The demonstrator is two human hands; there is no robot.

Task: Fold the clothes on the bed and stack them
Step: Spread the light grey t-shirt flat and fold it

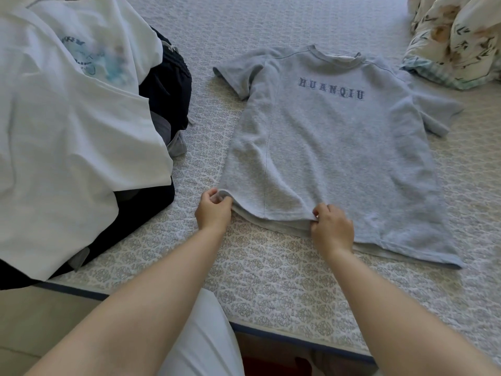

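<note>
Both arms reach out; left hand (213,210) and right hand (333,229) pinch the shirt's (325,147) bottom edge

Grey T-shirt (333,147) lies spread flat, front up, on the patterned bed cover (271,280); collar away from the person, "HUANQIU" printed across the chest. Both sleeves out to the sides. Left hand (212,211) pinches the hem at its left corner; right hand (332,229) pinches the hem near the middle. Hem slightly lifted and bunched between them. To the left, a white printed T-shirt (67,131) drapes over dark clothing (165,88). Floral quilt (455,36) bunched at far right.
</note>
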